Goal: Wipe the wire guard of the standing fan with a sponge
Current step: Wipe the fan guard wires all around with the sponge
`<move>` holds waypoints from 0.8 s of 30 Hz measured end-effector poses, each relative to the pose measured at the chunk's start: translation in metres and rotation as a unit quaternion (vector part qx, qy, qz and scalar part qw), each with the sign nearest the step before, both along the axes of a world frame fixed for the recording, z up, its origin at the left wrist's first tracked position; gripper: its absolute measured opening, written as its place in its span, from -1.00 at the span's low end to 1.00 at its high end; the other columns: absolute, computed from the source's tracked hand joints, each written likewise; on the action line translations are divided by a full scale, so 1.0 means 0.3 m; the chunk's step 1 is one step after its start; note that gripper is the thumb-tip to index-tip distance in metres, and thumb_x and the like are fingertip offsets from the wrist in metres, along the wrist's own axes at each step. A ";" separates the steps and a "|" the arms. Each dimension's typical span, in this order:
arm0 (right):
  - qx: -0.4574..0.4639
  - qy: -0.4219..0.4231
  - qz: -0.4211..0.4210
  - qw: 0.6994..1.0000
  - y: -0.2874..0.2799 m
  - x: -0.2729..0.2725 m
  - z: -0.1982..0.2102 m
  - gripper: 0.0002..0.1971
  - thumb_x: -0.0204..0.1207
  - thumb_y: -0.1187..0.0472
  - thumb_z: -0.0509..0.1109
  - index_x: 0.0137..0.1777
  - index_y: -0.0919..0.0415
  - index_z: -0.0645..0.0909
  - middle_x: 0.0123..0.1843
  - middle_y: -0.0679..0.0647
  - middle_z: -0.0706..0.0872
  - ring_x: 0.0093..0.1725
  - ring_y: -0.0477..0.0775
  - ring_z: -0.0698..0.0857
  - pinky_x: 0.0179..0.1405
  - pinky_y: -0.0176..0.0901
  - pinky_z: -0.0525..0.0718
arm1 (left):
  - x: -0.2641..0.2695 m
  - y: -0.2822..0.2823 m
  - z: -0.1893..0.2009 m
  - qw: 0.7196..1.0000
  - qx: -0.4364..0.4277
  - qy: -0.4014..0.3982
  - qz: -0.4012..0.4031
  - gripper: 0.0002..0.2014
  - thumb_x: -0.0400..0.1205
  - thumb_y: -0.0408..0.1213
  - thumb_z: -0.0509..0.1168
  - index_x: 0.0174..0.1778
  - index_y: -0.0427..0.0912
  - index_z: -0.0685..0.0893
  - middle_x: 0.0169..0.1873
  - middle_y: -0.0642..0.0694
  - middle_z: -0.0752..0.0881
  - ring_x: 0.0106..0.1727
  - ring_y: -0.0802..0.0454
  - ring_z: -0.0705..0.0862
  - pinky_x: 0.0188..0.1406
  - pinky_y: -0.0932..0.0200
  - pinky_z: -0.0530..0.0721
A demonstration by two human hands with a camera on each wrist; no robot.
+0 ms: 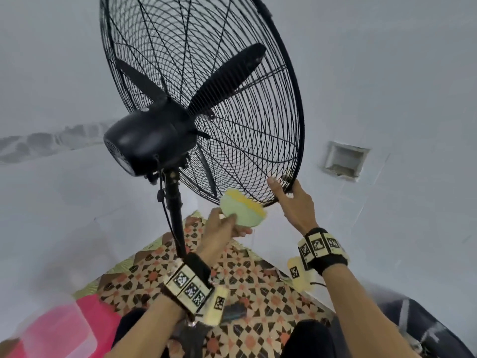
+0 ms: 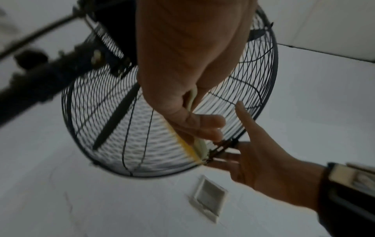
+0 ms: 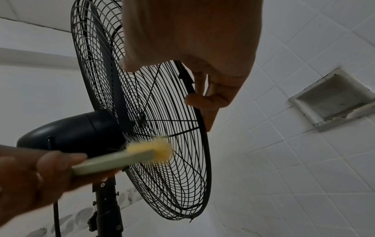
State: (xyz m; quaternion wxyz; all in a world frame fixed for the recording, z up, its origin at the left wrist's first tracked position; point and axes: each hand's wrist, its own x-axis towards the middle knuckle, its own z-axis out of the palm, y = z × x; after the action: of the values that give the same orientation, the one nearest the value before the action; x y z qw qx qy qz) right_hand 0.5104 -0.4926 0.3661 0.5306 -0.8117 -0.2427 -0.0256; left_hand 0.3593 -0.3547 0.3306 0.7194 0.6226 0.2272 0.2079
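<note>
A black standing fan has a round wire guard (image 1: 296, 99) tilted away from me, with its motor housing (image 1: 147, 140) facing me. My left hand (image 1: 227, 228) grips a sponge (image 1: 242, 210), pale green with a yellow side. The yellow side lies against the wires at the guard's lower rear part. In the right wrist view the sponge (image 3: 131, 157) is blurred against the guard (image 3: 168, 176). My right hand (image 1: 286, 192) grips the guard's lower rim just right of the sponge, index finger stretched along the wires. The left wrist view shows sponge (image 2: 199, 147) and right hand (image 2: 263, 160) close together at the rim.
The fan's pole (image 1: 175, 210) stands on a patterned mat (image 1: 253, 280). A pink plastic container (image 1: 64, 329) lies at the lower left. White tiled walls surround the fan, with a square recess (image 1: 344, 160) to the right. A dark object (image 1: 418, 324) sits at the lower right.
</note>
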 end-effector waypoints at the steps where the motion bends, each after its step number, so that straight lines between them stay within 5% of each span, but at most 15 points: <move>1: 0.005 0.003 -0.005 1.000 0.000 -0.003 -0.004 -0.08 0.29 -0.77 0.21 0.43 -0.11 0.56 0.16 -0.18 0.76 0.16 0.06 0.77 0.19 0.20 0.77 | -0.018 0.034 0.021 0.999 0.030 -0.017 0.009 -0.70 0.87 -0.30 0.19 0.53 -0.11 0.42 -0.14 -0.26 0.89 -0.12 -0.10 0.87 -0.13 0.07 0.82; 6: 0.022 0.007 0.002 1.000 0.007 -0.013 0.003 -0.19 0.27 -0.78 0.24 0.33 -0.22 0.54 0.13 -0.30 0.71 0.21 0.06 0.75 0.23 0.28 0.78 | -0.048 0.233 0.166 0.979 0.129 -0.109 0.117 -0.36 0.82 -0.39 0.27 0.78 0.07 0.19 0.02 -0.18 0.83 -0.32 -0.14 0.80 -0.40 0.14 0.75; 11: 0.018 -0.001 -0.005 1.000 0.014 -0.017 0.010 -0.15 0.24 -0.82 0.15 0.31 -0.23 0.51 0.13 -0.28 0.69 0.13 0.15 0.79 0.28 0.27 0.74 | 0.008 0.351 0.267 0.959 0.204 -0.098 0.170 -0.60 0.79 -0.46 0.29 0.56 -0.16 0.54 0.00 -0.28 0.79 -0.50 -0.02 0.76 -0.46 0.14 0.79; 14: 0.020 -0.011 -0.014 1.000 0.021 -0.016 -0.001 -0.16 0.27 -0.81 0.12 0.30 -0.21 0.54 0.15 -0.29 0.73 0.06 0.14 0.81 0.26 0.25 0.74 | 0.012 0.375 0.275 0.967 0.213 -0.081 0.114 -0.60 0.75 -0.53 0.31 0.51 -0.21 0.63 -0.05 -0.34 0.79 -0.51 -0.10 0.72 -0.52 0.13 0.74; 17: 0.021 -0.017 -0.021 0.999 0.021 -0.018 -0.008 -0.15 0.26 -0.83 0.08 0.25 -0.21 0.54 0.13 -0.27 0.74 -0.01 0.16 0.82 0.26 0.25 0.72 | -0.017 0.382 0.262 0.977 0.196 -0.068 0.040 -0.58 0.72 -0.54 0.35 0.50 -0.22 0.66 -0.22 -0.30 0.79 -0.53 -0.10 0.67 -0.55 0.17 0.65; 21: 0.031 -0.015 -0.015 0.999 0.025 -0.019 -0.007 -0.18 0.26 -0.81 0.14 0.23 -0.19 0.55 0.10 -0.30 0.72 0.04 0.13 0.82 0.22 0.27 0.76 | 0.013 0.387 0.235 0.968 0.162 -0.106 0.157 -0.59 0.76 -0.50 0.32 0.50 -0.10 0.63 -0.07 -0.22 0.81 -0.46 -0.06 0.73 -0.41 0.16 0.80; 24: 0.032 -0.017 -0.018 0.999 0.024 -0.019 -0.007 -0.21 0.28 -0.80 0.13 0.24 -0.23 0.55 0.11 -0.33 0.71 0.06 0.12 0.81 0.24 0.26 0.75 | 0.034 0.380 0.236 0.975 0.158 -0.098 0.118 -0.59 0.75 -0.54 0.31 0.50 -0.14 0.64 -0.05 -0.34 0.78 -0.49 -0.05 0.69 -0.48 0.20 0.73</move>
State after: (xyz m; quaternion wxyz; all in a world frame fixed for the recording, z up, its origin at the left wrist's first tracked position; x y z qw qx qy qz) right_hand 0.5047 -0.4853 0.3641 0.5513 -0.7982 -0.2362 -0.0565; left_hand 0.3696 -0.2406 0.4014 0.6012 0.6735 0.1920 0.3848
